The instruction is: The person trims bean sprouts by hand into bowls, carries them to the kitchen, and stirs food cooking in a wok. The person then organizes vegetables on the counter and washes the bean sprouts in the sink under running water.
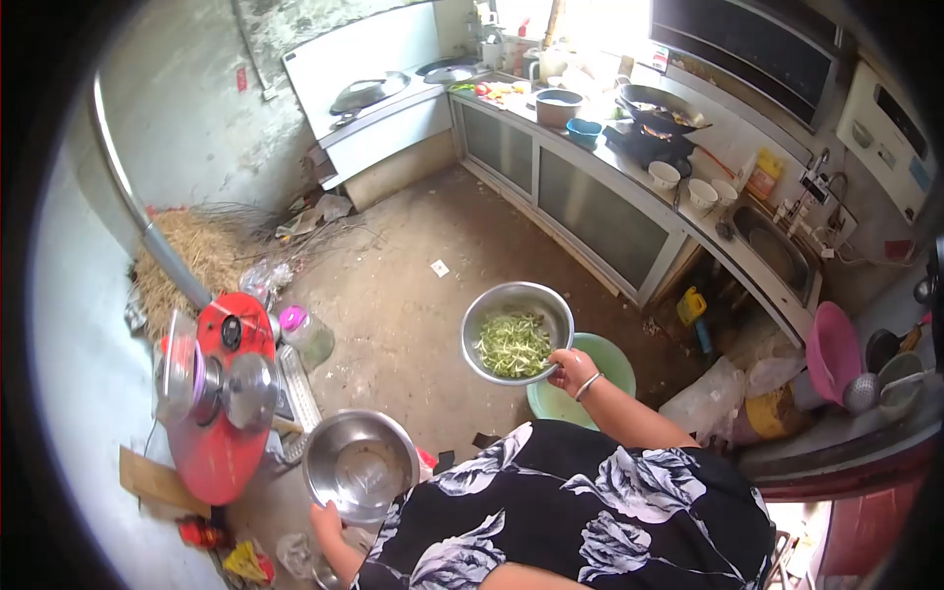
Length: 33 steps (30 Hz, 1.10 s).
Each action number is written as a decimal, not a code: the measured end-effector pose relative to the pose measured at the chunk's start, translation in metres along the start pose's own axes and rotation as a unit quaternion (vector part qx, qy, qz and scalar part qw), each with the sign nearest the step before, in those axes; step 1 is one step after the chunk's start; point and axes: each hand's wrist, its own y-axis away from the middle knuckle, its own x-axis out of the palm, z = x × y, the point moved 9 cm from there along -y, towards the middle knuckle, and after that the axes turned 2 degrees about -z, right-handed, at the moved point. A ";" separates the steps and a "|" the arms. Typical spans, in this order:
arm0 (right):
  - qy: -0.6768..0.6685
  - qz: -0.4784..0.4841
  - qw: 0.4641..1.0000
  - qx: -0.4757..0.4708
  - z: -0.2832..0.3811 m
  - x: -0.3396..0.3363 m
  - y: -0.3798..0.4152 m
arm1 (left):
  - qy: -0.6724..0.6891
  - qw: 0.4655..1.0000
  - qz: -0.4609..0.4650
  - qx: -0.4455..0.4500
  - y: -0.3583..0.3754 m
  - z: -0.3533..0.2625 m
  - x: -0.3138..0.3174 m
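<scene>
Brown, scuffed floor (pixel 413 295) in the middle of this kitchen, with a long counter with frosted-panel cabinets (pixel 610 206) along the far side and a glossy red oval table (pixel 221 433) off to the left. Pale green round basin (pixel 602 369) sits on the floor, partly hidden by a shiny silver metal bowl (pixel 492 362), which the right hand (pixel 573 372) has gripped by the rim. Left hand (pixel 327 521)'s got hold of another wide silver metal bowl (pixel 334 467) by its edge. Thin, pale-green shredded veg (pixel 513 345) is piled inside the right-hand bowl, btw.
</scene>
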 end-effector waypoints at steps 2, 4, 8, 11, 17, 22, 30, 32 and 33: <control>-0.016 0.007 1.000 -0.022 0.009 0.017 -0.011 | -0.040 0.994 -0.005 0.104 -0.066 -0.038 0.009; -0.042 -0.011 0.999 -0.017 0.016 0.020 -0.032 | -0.025 0.993 0.014 0.113 -0.123 -0.080 0.029; -0.060 -0.047 0.997 -0.009 0.031 0.030 -0.079 | -0.071 0.981 0.033 0.180 -0.203 -0.176 0.081; -0.041 -0.074 0.996 -0.004 0.052 0.029 -0.134 | -0.042 0.980 0.057 0.186 -0.247 -0.216 0.129; -0.061 -0.100 0.992 -0.049 0.130 0.058 -0.251 | 0.011 0.982 0.139 0.125 -0.296 -0.306 0.206; -0.042 -0.099 0.992 -0.061 0.204 0.111 -0.318 | 0.041 0.985 0.143 0.083 -0.354 -0.321 0.250; -0.050 -0.081 0.995 -0.038 0.245 0.152 -0.441 | 0.069 0.983 0.139 0.095 -0.495 -0.396 0.343; -0.051 -0.090 0.994 -0.040 0.261 0.173 -0.483 | -0.030 0.978 0.169 0.122 -0.560 -0.464 0.388; -0.058 -0.116 0.991 -0.038 0.264 0.174 -0.490 | -0.037 0.972 0.178 0.147 -0.571 -0.493 0.403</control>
